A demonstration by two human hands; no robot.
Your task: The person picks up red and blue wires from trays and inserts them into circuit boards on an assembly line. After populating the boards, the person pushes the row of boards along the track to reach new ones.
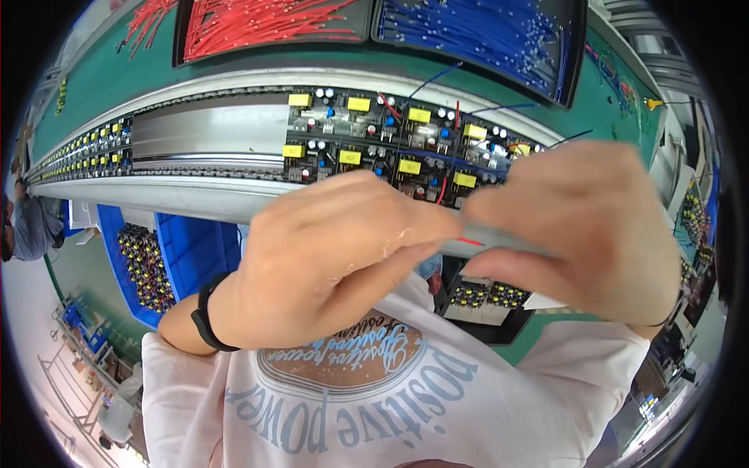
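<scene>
My left hand (328, 261) and my right hand (581, 230) meet close to the camera, fingertips pinched together on a thin red wire (470, 242). Only a short piece of the wire shows between them. Behind the hands a metal conveyor rail (195, 129) carries a panel of black circuit boards (390, 144) with yellow blocks, blue parts and silver capacitors. A few red and blue wires stand up from those boards. My left wrist wears a black band (204, 316).
A black tray of red wires (265, 23) and a black tray of blue wires (484, 35) lie on the green bench (101, 78) beyond the rail. More boards ride the rail at left (86, 152). A blue bin of boards (144, 265) sits below left. A person (27, 226) stands far left.
</scene>
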